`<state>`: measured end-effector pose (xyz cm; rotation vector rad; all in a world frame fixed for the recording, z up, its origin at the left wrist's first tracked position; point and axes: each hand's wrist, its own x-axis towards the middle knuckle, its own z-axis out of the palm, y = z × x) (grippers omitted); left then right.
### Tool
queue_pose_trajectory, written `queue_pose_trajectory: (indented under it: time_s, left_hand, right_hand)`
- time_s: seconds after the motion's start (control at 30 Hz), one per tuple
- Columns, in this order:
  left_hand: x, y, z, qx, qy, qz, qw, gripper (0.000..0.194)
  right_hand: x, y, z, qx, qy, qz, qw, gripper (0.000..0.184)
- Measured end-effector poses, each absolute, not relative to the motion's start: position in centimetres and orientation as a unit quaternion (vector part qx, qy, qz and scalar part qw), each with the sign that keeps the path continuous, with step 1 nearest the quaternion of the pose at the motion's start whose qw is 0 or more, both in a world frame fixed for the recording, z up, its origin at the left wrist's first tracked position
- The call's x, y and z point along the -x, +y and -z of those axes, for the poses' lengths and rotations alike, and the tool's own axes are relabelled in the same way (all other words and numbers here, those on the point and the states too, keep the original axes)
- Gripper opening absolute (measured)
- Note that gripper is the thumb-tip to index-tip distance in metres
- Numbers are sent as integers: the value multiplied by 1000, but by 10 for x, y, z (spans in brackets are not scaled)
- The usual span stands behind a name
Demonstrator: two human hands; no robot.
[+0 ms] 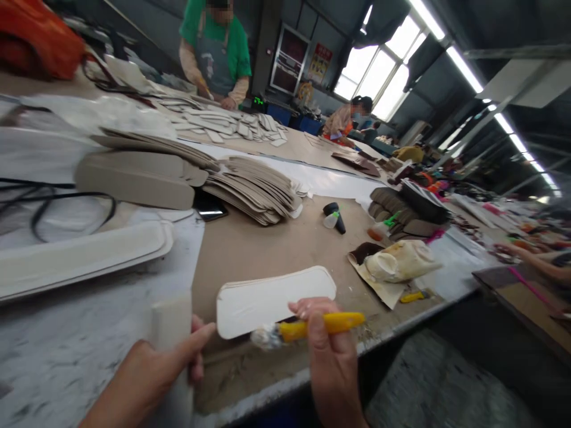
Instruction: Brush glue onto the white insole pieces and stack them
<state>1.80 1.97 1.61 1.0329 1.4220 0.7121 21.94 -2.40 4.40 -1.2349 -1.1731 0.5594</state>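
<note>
Your right hand [329,348] grips a brush [292,330] by the white stack [263,299]; your left hand [154,368] grips a pale strip [172,324] left of it. Work looks underway, stacked pieces remaining.

Yellow-handled brush [294,330], whitish bristles [266,337]; plain white panels [254,303] near; taupe stack [134,178] left; green shirt [241,50] far left.

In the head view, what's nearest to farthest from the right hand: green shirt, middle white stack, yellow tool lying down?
1. White stack: just beyond the right hand.
2. Yellow tool: off to its right.
3. Green shirt: far back, left.
</note>
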Motion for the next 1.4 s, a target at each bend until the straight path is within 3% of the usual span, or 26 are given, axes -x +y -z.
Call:
queue_pose_trajectory:
  time_s: [0.07,0.17,0.27,0.4,0.63,0.77,0.83,1.03,1.23,1.4]
  left_hand:
    - [-17,13,-34,-415,569,-306,641,30]
    - [-18,5,-53,-386,506,-296,712,25]
    - [-20,0,-60,-394,486,-279,729,36]
    - [-23,-5,-60,-384,479,-253,748,41]
    - [-26,-14,-58,-262,477,-331,771,32]
    - [-32,-15,-56,-221,468,-403,755,52]
    - [-36,-15,-55,-218,473,-425,740,51]
    - [-49,-19,-51,-202,520,-468,686,42]
    - [-61,-22,-37,-192,531,-499,657,45]
    - [-65,-24,-30,-187,536,-487,664,44]
  right_hand:
    - [-220,-15,-52,534,-496,-321,605,30]
    - [-208,-2,-57,538,-508,-460,491,32]
    - [-184,6,-59,520,-518,-558,387,32]
    - [-166,11,-58,503,-473,-638,341,34]
    - [-173,6,-53,558,-575,-436,410,27]
    - [-170,3,-42,544,-472,-572,393,39]
    - [-167,2,-37,529,-415,-633,385,51]
    - [-169,-7,-27,541,-484,-492,481,43]
    - [-175,-12,-21,538,-414,-574,458,47]
    - [-182,-10,-19,550,-433,-512,498,44]
